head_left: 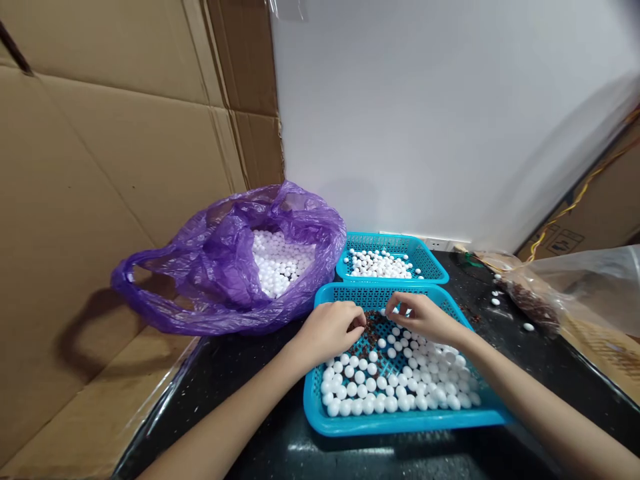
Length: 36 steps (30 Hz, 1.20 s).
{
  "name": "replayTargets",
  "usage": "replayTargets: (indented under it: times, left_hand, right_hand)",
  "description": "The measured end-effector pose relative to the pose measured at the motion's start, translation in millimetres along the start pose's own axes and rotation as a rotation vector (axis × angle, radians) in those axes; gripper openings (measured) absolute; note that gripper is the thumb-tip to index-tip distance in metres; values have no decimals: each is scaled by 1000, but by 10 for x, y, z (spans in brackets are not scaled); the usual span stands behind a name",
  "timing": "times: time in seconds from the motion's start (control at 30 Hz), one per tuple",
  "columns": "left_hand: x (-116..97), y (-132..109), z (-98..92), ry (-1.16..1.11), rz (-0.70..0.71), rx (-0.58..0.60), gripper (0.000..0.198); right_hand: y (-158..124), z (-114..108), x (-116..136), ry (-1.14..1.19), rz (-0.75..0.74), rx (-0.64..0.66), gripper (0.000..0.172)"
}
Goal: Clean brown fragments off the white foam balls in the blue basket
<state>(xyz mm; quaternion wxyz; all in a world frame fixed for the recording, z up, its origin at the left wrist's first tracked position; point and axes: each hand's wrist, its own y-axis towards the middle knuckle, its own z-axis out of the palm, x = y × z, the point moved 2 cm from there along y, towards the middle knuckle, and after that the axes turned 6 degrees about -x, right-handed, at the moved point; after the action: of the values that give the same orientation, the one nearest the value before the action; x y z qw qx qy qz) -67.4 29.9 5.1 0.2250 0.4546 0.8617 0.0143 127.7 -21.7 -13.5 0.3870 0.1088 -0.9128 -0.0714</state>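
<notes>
A blue plastic basket in front of me holds many white balls and a patch of small reddish-brown pieces, too small to name. Over the basket's left side is my left hand, its fingers curled together beside the brown pieces; what they hold, if anything, is hidden. My right hand is above the far middle of the basket, thumb and forefinger pinched. White balls lie close to its fingertips, but I cannot tell whether one is between them.
Behind stands a second blue basket with white balls. To the left, a purple plastic bag is open and full of white balls. A clear bag of brown pieces and some loose balls lie right on the black table. Cardboard flanks the left.
</notes>
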Motion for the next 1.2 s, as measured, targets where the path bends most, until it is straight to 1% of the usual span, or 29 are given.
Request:
replayTargets:
  times: [0.07,0.13,0.17,0.2,0.27,0.33,0.37,0.43,0.53,0.6,0.67,0.77,0.83,0.93,1.0,1.07,1.2]
  left_hand:
    - [-3,8,0,6,9,15,15]
    - [-1,17,-5,26,20,47,14]
    - [2,24,-10,44,23,67,14]
    - [4,35,-19,63,23,90,13]
    - [7,70,-45,92,24,138,14]
    - [6,131,-66,95,32,186,14]
    - [4,170,-68,86,42,208,14]
    - [3,261,-53,58,69,228,11]
    - [8,393,13,20,107,186,8]
    - [14,449,69,24,107,176,11]
    - [10,472,113,18,112,189,13]
    - [-4,477,144,-12,132,226,12]
    - [-1,487,153,-35,141,251,10]
    - [27,517,169,-84,139,277,11]
    - [48,536,182,-96,132,305,13]
    - [58,547,192,-85,141,325,15]
    - [47,547,198,-49,202,328,20]
  right_hand:
    - [18,-5,37,-30,-14,29,9]
    - [49,-32,100,-98,-28,130,9]
    - [68,-53,133,-142,-29,217,10]
    - [88,-73,162,-182,-23,332,13]
    - [131,-122,204,-222,-6,528,22]
    - [178,-166,223,-208,3,616,29]
    - [198,-179,225,-201,1,625,30]
    - [221,-188,217,-228,-13,599,30]
    - [211,-177,188,-333,-24,516,28]
    - [189,-162,169,-309,-29,496,23]
    - [173,-148,152,-240,-40,503,17]
    - [167,-129,132,-145,-80,563,14]
    - [173,-128,119,-124,-116,580,14]
    - [182,-146,79,-93,-124,579,10]
    - [182,-163,39,-86,-107,590,9]
    - [181,-180,1,-104,-96,581,12]
    - [168,-206,-33,-187,-85,515,13]
